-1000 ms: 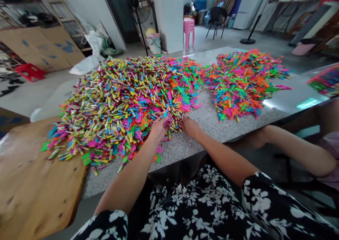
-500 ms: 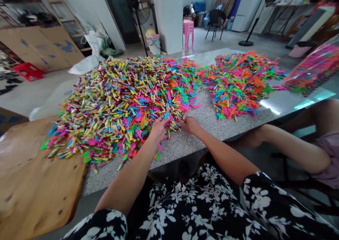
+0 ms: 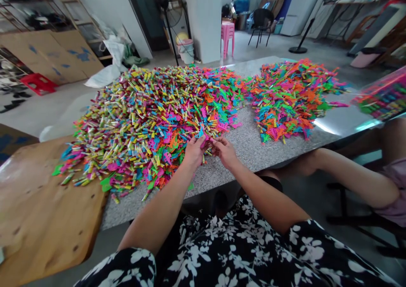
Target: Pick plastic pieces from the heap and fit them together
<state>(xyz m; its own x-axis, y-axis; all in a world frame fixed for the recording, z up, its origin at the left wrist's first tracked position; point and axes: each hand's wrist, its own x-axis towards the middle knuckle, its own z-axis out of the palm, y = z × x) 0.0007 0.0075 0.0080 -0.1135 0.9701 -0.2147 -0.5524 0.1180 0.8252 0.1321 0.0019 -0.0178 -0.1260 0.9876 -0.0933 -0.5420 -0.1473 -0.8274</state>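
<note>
My left hand [image 3: 193,152] is closed on small plastic pieces; a blue piece [image 3: 201,130] and a pink piece [image 3: 206,141] stick out past its thumb. My right hand [image 3: 226,152] pinches beside the pink piece, its fingertips almost meeting the left ones. What sits between the right fingers is too small to make out. Both hands hover at the front edge of a large heap of small wrapped tubes [image 3: 127,109], yellow, blue and dark red. Bright pink, orange, green and blue plastic pieces [image 3: 169,141] lie mixed into its near side.
A second heap of coloured plastic pieces [image 3: 288,105] lies to the right on the speckled stone table [image 3: 247,151]. A wooden board [image 3: 47,219] is at the left. Another person's bare leg [image 3: 349,173] is at the right, near a clear bag of coloured pieces [image 3: 387,94].
My right hand has moved left from the heap's edge to meet my left hand at the pink piece. The clear bag at the right has shifted and lowered.
</note>
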